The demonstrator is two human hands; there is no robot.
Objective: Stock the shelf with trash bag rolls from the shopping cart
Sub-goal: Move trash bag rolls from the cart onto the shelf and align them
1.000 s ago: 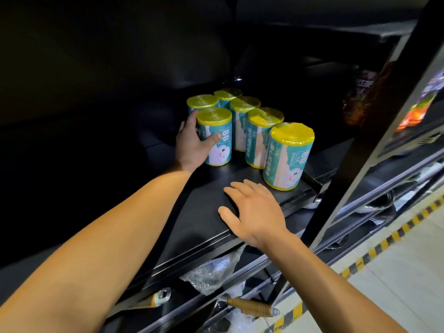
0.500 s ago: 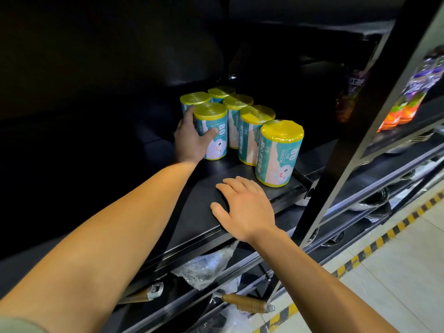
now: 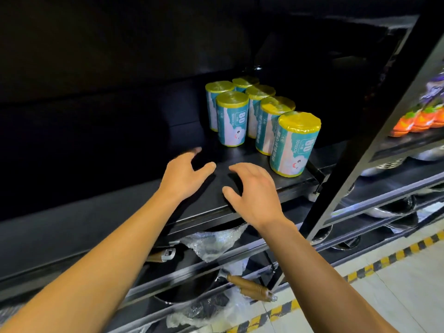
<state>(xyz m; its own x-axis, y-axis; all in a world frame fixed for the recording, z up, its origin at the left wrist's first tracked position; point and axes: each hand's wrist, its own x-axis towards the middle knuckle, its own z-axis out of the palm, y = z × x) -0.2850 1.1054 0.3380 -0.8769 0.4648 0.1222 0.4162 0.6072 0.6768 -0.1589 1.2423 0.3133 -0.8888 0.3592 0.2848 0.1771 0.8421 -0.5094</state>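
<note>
While six trash bag rolls point(image 3: 232, 118) stand upright on the shelf point(image 3: 252, 186), left hand point(image 3: 185, 175) and right hand point(image 3: 254, 195) hovering released, fingers loosely spread, grasping nothing

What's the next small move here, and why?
Probably turn back to the cart for another roll: both the left hand and right hand hover empty above the shelf, six trash bag rolls stand upright, and bare shelf remains beside them.

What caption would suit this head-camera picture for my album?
Six trash bag rolls stand on a dark shelf; left hand and right hand hover empty.
</note>
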